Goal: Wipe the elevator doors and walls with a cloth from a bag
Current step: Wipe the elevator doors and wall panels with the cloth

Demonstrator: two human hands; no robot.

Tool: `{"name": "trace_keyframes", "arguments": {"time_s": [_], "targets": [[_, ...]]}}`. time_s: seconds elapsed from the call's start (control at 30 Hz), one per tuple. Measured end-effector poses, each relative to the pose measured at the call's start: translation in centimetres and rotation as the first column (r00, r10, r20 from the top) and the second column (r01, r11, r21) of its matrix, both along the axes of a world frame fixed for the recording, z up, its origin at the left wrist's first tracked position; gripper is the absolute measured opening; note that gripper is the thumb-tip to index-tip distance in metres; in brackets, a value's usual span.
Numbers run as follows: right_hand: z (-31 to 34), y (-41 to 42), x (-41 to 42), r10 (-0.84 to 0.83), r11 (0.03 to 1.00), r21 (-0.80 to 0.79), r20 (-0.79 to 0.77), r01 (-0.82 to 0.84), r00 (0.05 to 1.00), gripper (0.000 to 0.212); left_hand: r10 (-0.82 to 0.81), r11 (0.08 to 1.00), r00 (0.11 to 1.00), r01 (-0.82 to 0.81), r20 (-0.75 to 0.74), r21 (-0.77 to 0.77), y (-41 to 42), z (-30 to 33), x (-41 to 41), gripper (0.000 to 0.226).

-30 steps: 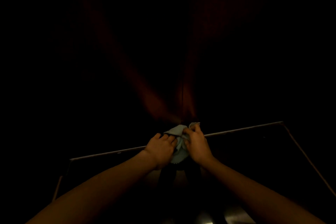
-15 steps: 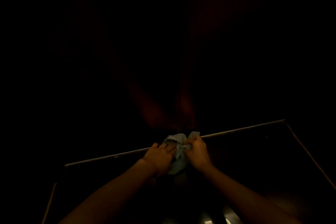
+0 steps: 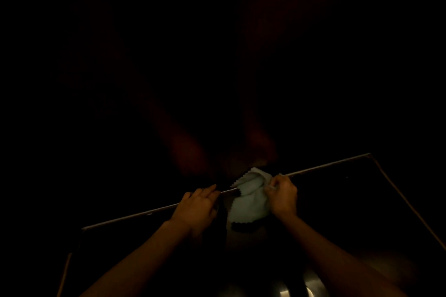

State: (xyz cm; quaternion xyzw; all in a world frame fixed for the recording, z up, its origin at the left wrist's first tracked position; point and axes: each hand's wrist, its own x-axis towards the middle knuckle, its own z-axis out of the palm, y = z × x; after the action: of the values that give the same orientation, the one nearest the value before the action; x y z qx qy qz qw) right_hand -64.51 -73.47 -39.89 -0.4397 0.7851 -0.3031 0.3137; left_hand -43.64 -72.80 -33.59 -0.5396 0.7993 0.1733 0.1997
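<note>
- The scene is very dark; only the hands, the cloth and a thin metal edge show clearly.
- The cloth (image 3: 249,200), pale with a zigzag-cut border, hangs low in the middle of the view, between the two hands and across the sill (image 3: 144,213), a thin bright line running from lower left to upper right.
- The right hand (image 3: 281,196) is closed on the cloth's right upper edge, fingers curled and pinching the fabric.
- The left hand (image 3: 196,208) is just beside the cloth's left edge, fingers half curled with the tips at the sill; whether it has hold of the cloth I cannot tell.
- Both forearms reach in from the bottom corners.
- The doors (image 3: 217,79) fill the upper view as a near-black surface with faint reddish reflections above the hands.
- The floor (image 3: 362,212) below the sill is dark; a few bright glints show at the bottom edge.
</note>
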Motion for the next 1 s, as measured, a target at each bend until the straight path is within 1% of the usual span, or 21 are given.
{"name": "trace_keyframes", "arguments": {"time_s": [0.1,0.13,0.17,0.2,0.27,0.3,0.33,0.4,0.43,0.53,0.6,0.67,0.73,0.77,0.8,0.83,0.87,0.9,0.93,0.97,1.0], "targets": [[-0.1,-0.4,-2.4,-0.174,0.985,0.024,0.059,0.173,0.983,0.011,0.157,0.987,0.979,-0.159,-0.13,-0.004,0.1,-0.2,-0.7,0.051],[-0.1,-0.3,-2.7,-0.211,0.977,0.026,0.096,0.21,0.973,0.005,0.213,0.976,0.955,-0.217,-0.206,0.002,0.2,-0.4,-0.9,0.048],[-0.2,-0.2,-2.8,-0.214,0.977,0.028,0.131,0.212,0.968,0.006,0.278,0.958,0.913,-0.287,-0.298,0.015,0.4,-0.6,-1.2,0.045],[-0.3,0.0,-2.2,-0.19,0.982,0.036,0.174,0.186,0.966,0.012,0.347,0.932,0.851,-0.361,-0.394,0.042,0.6,-0.7,-1.4,0.042],[-0.2,0.1,-0.9,-0.146,0.989,0.073,0.299,0.129,0.943,0.014,0.474,0.859,0.678,-0.496,-0.562,0.125,1.0,-1.0,-2.1,0.034],[-0.1,0.0,-0.3,-0.162,0.986,0.093,0.367,0.138,0.916,0.014,0.539,0.809,0.576,-0.557,-0.615,0.188,1.2,-1.1,-2.3,0.03],[-0.1,-0.3,-0.1,-0.211,0.977,0.105,0.423,0.184,0.881,0.014,0.595,0.758,0.478,-0.601,-0.646,0.254,1.5,-1.2,-2.6,0.026],[-0.2,-1.1,-0.7,-0.357,0.931,0.107,0.469,0.35,0.808,0.015,0.656,0.683,0.333,-0.644,-0.677,0.345,1.7,-1.6,-2.6,0.02],[-0.4,-1.4,-1.5,-0.432,0.894,0.101,0.455,0.437,0.778,0.016,0.671,0.656,0.278,-0.655,-0.687,0.376,1.8,-1.9,-2.4,0.019],[-0.5,-2.1,-4.7,-0.566,0.797,0.063,0.425,0.601,0.706,0.017,0.706,0.578,0.163,-0.694,-0.689,0.429,2.2,-2.1,-1.9,0.02],[-0.9,-2.3,-6.1,-0.601,0.764,0.073,0.442,0.641,0.666,0.017,0.725,0.533,0.11,-0.715,-0.679,0.453,2.1,-2.1,-1.9,0.019],[-1.4,-2.4,-5.8,-0.6,0.767,0.144,0.505,0.625,0.62,0.017,0.748,0.471,0.041,-0.736,-0.662,0.487,1.8,-2.0,-2.2,0.018],[-1.6,-2.4,-5.4,-0.59,0.763,0.166,0.573,0.625,0.569,0.015,0.741,0.401,-0.076,-0.747,-0.668,0.53,1.6,-0.8,-2.8,0.024],[-1.4,-2.7,-5.7,-0.594,0.742,0.147,0.596,0.654,0.54,0.014,0.724,0.351,-0.171,-0.743,-0.668,0.57,1.7,0.2,-3.3,0.028],[-1.1,-2.9,-6.4,-0.602,0.713,0.119,0.608,0.69,0.517,0.016,0.698,0.326,-0.232,-0.74,-0.678,0.589,2.0,1.5,-3.7,0.029],[-0.9,-3.3,-7.4,-0.611,0.685,0.096,0.615,0.722,0.498,0.018,0.647,0.36,-0.239,-0.741,-0.724,0.567,2.6,3.2,-4.3,0.025],[-0.7,-3.5,-8.4,-0.622,0.665,0.091,0.617,0.741,0.483,0.019,0.568,0.469,-0.137,-0.756,-0.811,0.457,3.6,5.0,-4.9,0.02],[-0.7,-3.5,-8.9,-0.626,0.659,0.105,0.626,0.745,0.465,0.016,0.443,0.602,0.038,-0.753,-0.896,0.266,4.5,6.5,-5.2,0.019],[-0.7,-3.6,-9.1,-0.616,0.672,0.128,0.644,0.73,0.455,0.008,0.277,0.717,0.294,-0.697,-0.915,-0.007,5.1,7.7,-5.4,0.022],[-0.6,-3.6,-9.0,-0.603,0.693,0.146,0.654,0.706,0.457,0.005,0.11,0.766,0.568,-0.571,-0.815,-0.295,5.5,8.1,-5.2,0.031],[-0.3,-3.6,-8.8,-0.594,0.705,0.147,0.656,0.694,0.465,0.008,-0.044,0.742,0.791,-0.383,-0.611,-0.549,5.3,7.8,-4.6,0.045]]}}
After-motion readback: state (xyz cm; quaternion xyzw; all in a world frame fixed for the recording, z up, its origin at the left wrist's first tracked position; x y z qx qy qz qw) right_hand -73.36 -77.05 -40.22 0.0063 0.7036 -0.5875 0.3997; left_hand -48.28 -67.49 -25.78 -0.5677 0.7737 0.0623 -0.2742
